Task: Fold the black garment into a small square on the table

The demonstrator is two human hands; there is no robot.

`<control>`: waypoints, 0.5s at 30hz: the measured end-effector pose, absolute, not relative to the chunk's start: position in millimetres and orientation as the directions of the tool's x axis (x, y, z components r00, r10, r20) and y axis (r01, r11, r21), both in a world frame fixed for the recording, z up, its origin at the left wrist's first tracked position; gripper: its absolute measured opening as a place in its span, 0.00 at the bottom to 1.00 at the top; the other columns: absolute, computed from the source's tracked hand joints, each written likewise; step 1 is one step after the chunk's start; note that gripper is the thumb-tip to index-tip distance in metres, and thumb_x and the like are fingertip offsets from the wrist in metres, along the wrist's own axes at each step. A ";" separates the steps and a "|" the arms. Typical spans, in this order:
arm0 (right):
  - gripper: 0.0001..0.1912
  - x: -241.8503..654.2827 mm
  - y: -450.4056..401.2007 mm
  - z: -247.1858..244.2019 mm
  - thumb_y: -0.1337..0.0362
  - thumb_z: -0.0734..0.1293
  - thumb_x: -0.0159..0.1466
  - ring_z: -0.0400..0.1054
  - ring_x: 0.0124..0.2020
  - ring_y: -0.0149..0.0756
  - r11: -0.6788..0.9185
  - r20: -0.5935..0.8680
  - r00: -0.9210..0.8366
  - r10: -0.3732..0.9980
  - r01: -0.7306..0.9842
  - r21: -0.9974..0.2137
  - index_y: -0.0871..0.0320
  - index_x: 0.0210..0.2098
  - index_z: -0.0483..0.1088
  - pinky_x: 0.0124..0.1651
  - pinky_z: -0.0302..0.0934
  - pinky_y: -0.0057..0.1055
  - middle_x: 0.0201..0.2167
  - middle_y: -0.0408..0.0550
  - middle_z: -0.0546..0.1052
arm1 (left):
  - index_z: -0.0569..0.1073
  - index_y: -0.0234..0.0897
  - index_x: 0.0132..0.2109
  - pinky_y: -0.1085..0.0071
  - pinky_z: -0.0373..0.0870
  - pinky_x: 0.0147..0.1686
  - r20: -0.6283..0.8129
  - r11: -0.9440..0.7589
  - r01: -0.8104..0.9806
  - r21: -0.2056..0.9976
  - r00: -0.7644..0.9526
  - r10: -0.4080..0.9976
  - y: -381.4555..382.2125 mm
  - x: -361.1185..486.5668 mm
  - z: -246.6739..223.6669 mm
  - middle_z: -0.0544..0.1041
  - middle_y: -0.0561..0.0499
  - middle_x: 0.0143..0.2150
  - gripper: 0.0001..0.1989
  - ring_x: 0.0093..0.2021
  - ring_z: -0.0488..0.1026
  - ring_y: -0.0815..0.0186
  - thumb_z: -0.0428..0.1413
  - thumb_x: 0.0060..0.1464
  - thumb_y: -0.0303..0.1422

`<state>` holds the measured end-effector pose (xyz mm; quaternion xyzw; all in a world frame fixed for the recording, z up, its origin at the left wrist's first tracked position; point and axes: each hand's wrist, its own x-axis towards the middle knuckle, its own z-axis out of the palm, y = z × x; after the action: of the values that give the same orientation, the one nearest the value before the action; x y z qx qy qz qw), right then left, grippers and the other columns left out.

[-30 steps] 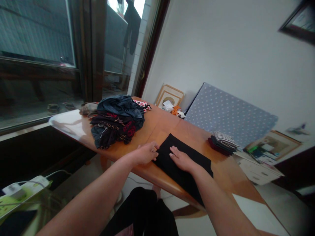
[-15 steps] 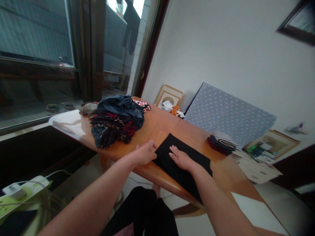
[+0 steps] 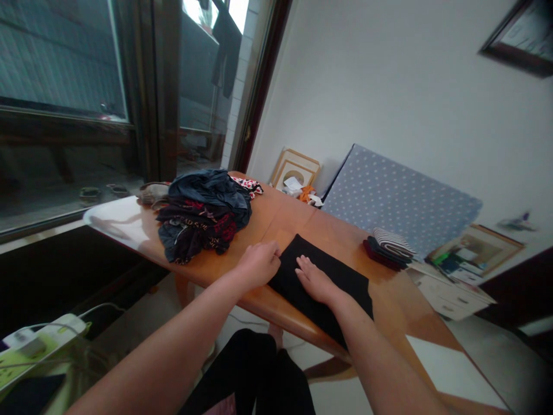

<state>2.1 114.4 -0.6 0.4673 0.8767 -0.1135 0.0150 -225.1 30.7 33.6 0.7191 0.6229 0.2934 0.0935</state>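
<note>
A black garment [image 3: 337, 268] lies flat on the wooden table in front of me, its near part reaching the table's edge. My left hand [image 3: 260, 263] is closed at the garment's left edge, fingers curled and seeming to pinch the cloth there; the fingertips are partly hidden. Palm down on the middle of the cloth, my right hand [image 3: 315, 279] rests with its fingers stretched out. Just left of my left hand sits a heap of crumpled dark clothes [image 3: 207, 210], some with red and printed patterns.
Folded clothes [image 3: 389, 249], a striped one on top, are stacked on the table [image 3: 280, 216] to the right. A white sheet [image 3: 449, 369] lies near the right end. A polka-dot board [image 3: 397, 193] leans on the wall. At lower left is a power strip [image 3: 47, 340].
My left hand has shifted slightly up and away from me along the garment's left edge. My right hand stays flat on the cloth.
</note>
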 end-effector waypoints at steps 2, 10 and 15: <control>0.34 2.3 114.5 -3.8 0.51 0.48 0.73 0.37 0.74 0.43 0.535 -0.123 -0.558 0.821 0.826 -0.178 0.66 0.71 0.48 0.71 0.40 0.43 0.73 0.58 0.46 | 0.71 0.41 0.52 0.63 0.65 0.52 0.391 -0.322 0.829 0.458 0.138 0.910 32.7 -211.6 30.0 0.78 0.46 0.52 0.15 0.53 0.73 0.59 0.45 0.63 0.33; 0.35 -1.4 104.6 -1.5 0.51 0.46 0.73 0.37 0.74 0.42 0.527 -0.087 -0.542 0.836 0.836 -0.153 0.67 0.71 0.48 0.72 0.37 0.41 0.73 0.58 0.47 | 0.57 0.37 0.70 0.40 0.39 0.67 0.169 -0.431 0.859 0.276 0.398 0.902 27.2 -200.8 -12.5 0.53 0.41 0.73 0.29 0.73 0.45 0.53 0.40 0.67 0.42; 0.38 2.6 96.5 7.2 0.46 0.46 0.72 0.39 0.74 0.45 0.489 -0.054 -0.501 0.864 0.860 -0.147 0.65 0.71 0.50 0.71 0.39 0.43 0.73 0.58 0.48 | 0.56 0.37 0.71 0.34 0.36 0.66 0.123 -0.402 0.876 0.267 0.383 0.916 25.2 -200.9 -8.7 0.51 0.42 0.74 0.30 0.73 0.46 0.52 0.41 0.66 0.42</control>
<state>2.6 96.5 7.2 0.4994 0.8628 -0.0774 -0.0133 -200.9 25.2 -8.7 0.8278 0.5410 0.1259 0.0789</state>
